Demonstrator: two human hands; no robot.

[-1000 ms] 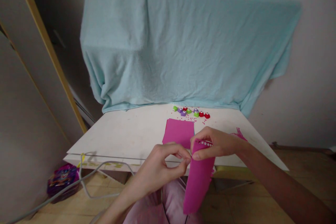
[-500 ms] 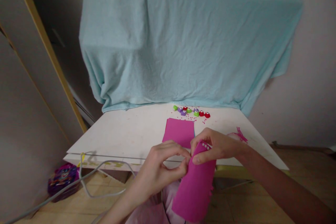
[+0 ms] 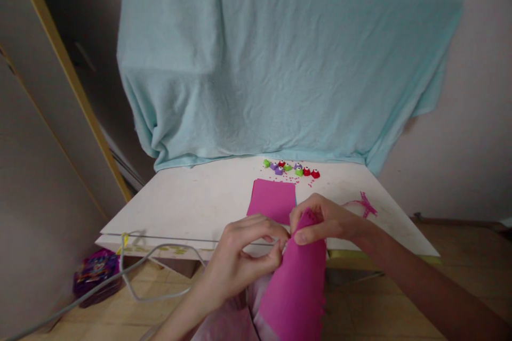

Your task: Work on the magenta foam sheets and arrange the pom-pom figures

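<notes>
A bright pink paper sheet hangs over my lap, below the table's front edge. My right hand pinches its top, with the thumb on the near face. A row of small punched holes shows at that top corner beside the thumb. My left hand is closed in a pinch at the sheet's left edge, its fingertips close to the right hand's. What exactly lies between the left fingertips is partly hidden. Behind the hands, a stack of pink sheets lies on the white table.
Several small red, green and purple craft punches stand at the back of the table among pink paper bits. Punched pink strips lie at the right. A pale blue cloth hangs behind. A grey cable crosses the front left.
The pink sheet has tilted and bent, so the holes at its top corner look dark instead of pale. Both hands keep their pinch, with the left fingertips shifted slightly left and down.
</notes>
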